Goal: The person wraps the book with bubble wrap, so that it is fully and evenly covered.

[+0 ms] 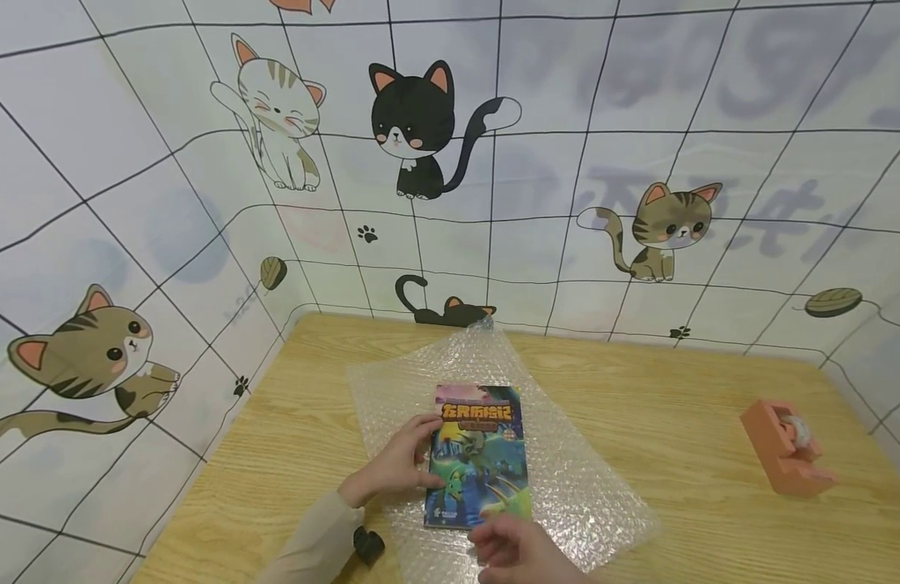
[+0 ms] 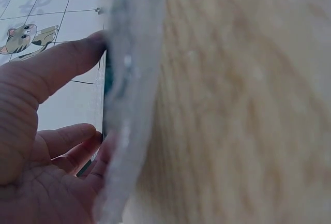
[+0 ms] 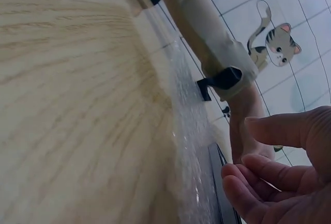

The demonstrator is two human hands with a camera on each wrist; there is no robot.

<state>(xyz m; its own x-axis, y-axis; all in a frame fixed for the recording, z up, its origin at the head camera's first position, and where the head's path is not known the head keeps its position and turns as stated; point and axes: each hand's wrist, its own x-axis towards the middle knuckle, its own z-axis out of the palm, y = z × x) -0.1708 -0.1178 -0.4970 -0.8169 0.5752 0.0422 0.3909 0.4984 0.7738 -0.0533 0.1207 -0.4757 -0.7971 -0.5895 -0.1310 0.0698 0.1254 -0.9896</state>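
Observation:
A colourful comic-style book (image 1: 481,462) with dinosaurs on its cover lies face up on a sheet of bubble wrap (image 1: 581,495). Along its left edge rests my left hand (image 1: 399,458), thumb and fingers spread apart and touching the book. The left wrist view shows that thumb (image 2: 67,63) reaching the edge behind the blurred wrap. At the book's lower edge is my right hand (image 1: 519,551), its fingers loosely bent. From the right wrist, nothing shows between the thumb (image 3: 279,130) and the fingers (image 3: 269,177), which sit close by the book's side.
An orange tape dispenser (image 1: 778,462) with a clear roll stands on the right of the wooden table (image 1: 662,414). Cat-patterned cloth (image 1: 552,170) walls the back and sides. A black strap mount (image 1: 367,545) sits by the left sleeve (image 1: 311,539).

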